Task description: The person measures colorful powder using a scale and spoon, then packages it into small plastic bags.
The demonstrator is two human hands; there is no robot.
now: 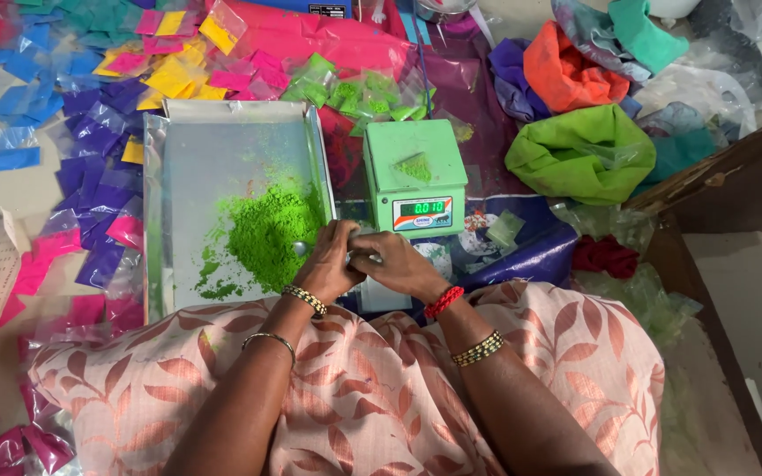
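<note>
A: What does the green powder look like?

B: Bright lime, loose and fine, heaped in the near right corner of a shallow metal tray, with thin smears trailing off to the left of the heap. A tiny cone of the same powder sits on top of the small green scale, just right of the tray.

A: And the hands?

B: Both meet at the tray's near right corner. The left hand touches the edge of the heap, fingers curled together around the handle of a metal spoon whose bowl lies in the powder. The right hand presses against the left, fingers bent and closed on something small and pale; I cannot tell what it is.

A: What surrounds the tray?

B: It lies on the floor among small plastic packets of blue, purple, pink and yellow powder, mostly left of it and beyond it. Green packets lie beyond the scale. Right of the scale sit bundled bags, one green bag and one orange bag. The person's lap, in pink leaf-print cloth, is nearest the camera.
</note>
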